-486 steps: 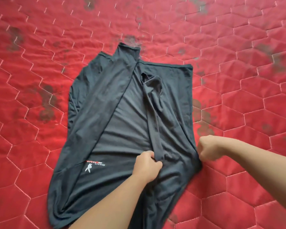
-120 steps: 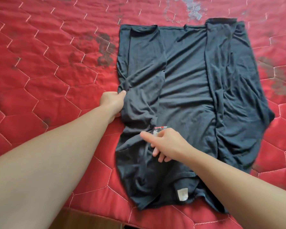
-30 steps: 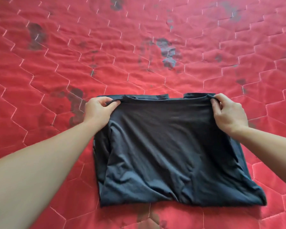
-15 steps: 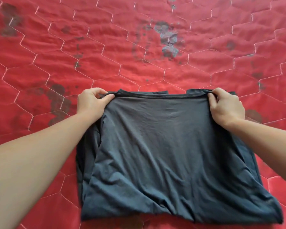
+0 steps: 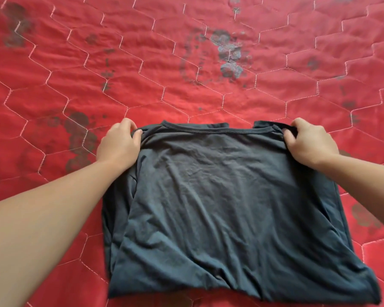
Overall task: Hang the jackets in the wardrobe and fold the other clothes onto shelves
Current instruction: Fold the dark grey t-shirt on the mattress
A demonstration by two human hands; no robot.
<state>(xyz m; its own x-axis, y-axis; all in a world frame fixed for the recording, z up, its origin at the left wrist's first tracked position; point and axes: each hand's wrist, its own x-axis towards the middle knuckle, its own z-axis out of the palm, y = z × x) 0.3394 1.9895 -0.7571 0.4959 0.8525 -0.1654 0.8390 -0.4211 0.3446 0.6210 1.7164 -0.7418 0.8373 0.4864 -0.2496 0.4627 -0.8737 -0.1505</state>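
A dark grey T-shirt lies folded in half on the red quilted bed cover, its stitched hem edge along the far side. My left hand pinches the far left corner of the top layer. My right hand pinches the far right corner. Both hands rest low on the cloth, with the fold nearest me. The layers under the top one are hidden.
The red bed cover has white hexagon stitching and several dark grey worn patches. It stretches on all sides of the shirt. No wardrobe, shelf or other clothes are in view.
Both hands have kept their hold on the far corners. The shirt's far edge has settled flat on the cover, a little nearer to me in view.
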